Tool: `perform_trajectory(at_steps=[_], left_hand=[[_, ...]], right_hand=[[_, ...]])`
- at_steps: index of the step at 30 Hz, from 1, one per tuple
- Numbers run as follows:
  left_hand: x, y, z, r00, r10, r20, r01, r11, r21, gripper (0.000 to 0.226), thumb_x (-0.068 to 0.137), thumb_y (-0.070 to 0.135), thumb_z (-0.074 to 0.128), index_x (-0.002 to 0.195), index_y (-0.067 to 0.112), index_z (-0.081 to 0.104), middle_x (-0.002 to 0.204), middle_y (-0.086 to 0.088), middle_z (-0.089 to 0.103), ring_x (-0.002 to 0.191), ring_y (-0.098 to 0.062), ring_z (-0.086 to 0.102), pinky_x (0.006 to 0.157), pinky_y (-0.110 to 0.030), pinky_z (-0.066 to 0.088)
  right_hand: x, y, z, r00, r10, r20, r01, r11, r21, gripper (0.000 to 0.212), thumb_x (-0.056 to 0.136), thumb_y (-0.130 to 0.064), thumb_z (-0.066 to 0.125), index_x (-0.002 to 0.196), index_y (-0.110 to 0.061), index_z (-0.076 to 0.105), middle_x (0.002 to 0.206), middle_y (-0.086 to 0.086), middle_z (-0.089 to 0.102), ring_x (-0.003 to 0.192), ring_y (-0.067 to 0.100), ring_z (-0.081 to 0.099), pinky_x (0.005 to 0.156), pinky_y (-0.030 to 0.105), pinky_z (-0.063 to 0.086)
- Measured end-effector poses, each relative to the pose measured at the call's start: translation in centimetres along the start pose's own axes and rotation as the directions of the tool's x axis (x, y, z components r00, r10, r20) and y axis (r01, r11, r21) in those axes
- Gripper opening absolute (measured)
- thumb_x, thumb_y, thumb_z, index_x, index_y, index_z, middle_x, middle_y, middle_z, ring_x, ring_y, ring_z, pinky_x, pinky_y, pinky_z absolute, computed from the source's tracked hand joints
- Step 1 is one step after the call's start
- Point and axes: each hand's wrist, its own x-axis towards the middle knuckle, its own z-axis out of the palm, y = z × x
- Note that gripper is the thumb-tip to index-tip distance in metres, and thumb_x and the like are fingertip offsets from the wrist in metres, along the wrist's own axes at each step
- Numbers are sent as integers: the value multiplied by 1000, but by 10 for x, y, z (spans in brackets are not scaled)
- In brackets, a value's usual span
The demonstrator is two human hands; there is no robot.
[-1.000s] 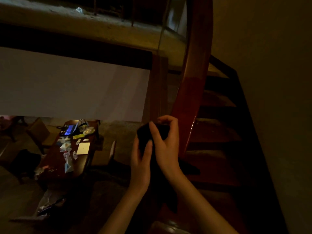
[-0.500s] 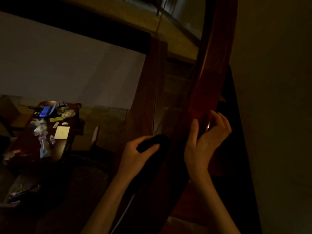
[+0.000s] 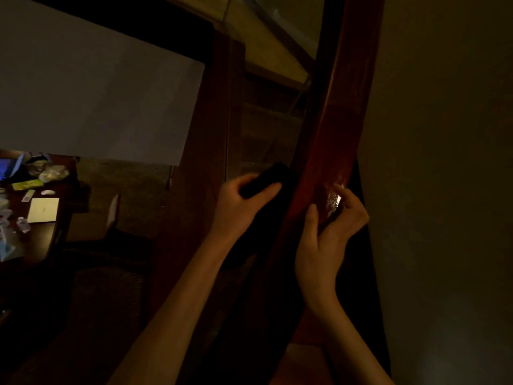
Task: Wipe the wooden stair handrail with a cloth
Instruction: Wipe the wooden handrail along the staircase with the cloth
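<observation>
The reddish wooden handrail runs steeply from the bottom centre to the top right of the head view. My left hand is just left of the rail, closed around a dark cloth that hangs down beside the rail. My right hand is curled around the rail's right edge, thumb on its top face and fingertips by a shiny patch. It holds nothing but the rail.
A wooden post and a glass panel stand left of the rail. A plain wall is close on the right. Far below at the left is a cluttered dark table.
One second ago both hands held the cloth together left of the rail. My right hand has since let go and moved to grip the rail, and the view has moved closer.
</observation>
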Motion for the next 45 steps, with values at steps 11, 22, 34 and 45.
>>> perform_trajectory(at_steps=[11, 22, 34, 45], left_hand=[[83, 41, 41, 961, 273, -42, -260, 944, 202, 6, 89, 24, 70, 93, 19, 70, 82, 4, 71, 74, -10, 69, 66, -28, 57], [38, 12, 23, 897, 442, 26, -428, 851, 303, 22, 89, 19, 68, 110, 25, 68, 107, 2, 68, 100, -2, 63, 87, -14, 48], [3, 5, 27, 760, 604, 240, -647, 671, 362, 36, 88, -5, 58, 116, 16, 66, 129, 11, 60, 127, -8, 53, 109, -29, 42], [73, 70, 85, 717, 655, 240, -629, 458, 628, 35, 83, -9, 63, 107, 14, 75, 123, -4, 66, 118, -17, 59, 102, -36, 47]], right_hand=[[2, -5, 0, 992, -31, 122, 52, 983, -176, 53, 99, -18, 47, 150, -23, 34, 157, 4, 13, 140, 7, 19, 81, -5, 32], [0, -6, 2, 992, -74, 106, 93, 979, -180, 57, 99, -14, 49, 148, -34, 28, 159, 4, 13, 146, 20, 19, 80, -5, 33], [-1, -2, 0, 991, -92, 94, 104, 985, -135, 57, 96, -17, 48, 150, -24, 32, 157, 6, 19, 142, 10, 23, 75, -1, 37], [0, 3, -8, 997, 64, 36, -71, 962, 263, 57, 97, 3, 48, 147, -19, 31, 144, 4, 31, 126, -17, 32, 95, 0, 33]])
